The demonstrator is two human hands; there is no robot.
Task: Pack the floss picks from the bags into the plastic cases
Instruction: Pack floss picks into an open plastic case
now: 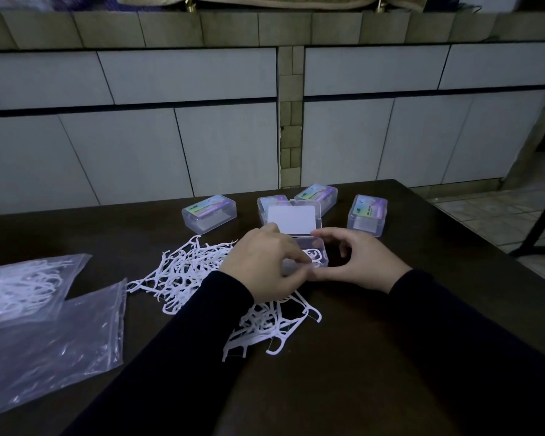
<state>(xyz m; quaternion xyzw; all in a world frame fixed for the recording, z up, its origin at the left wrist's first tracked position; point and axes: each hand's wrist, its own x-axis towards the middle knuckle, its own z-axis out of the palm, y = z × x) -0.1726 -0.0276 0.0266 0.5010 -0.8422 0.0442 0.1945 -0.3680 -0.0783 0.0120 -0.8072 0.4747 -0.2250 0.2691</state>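
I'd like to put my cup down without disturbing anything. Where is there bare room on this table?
The bare tabletop right of the right hand, out to the table's edge, is free. So is the near strip below the loose floss picks. It is crowded in the middle around the open case and closed cases, and at left under the bags.

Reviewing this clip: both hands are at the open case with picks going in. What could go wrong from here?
1. The loose pile of white floss picks looks tangled, so lifting one may drag others across the dark wooden table.
2. The left hand and right hand crowd the small open clear plastic case; a nudge could tip it or spill picks.
3. Its raised lid stands close before a closed clear case and might knock it.
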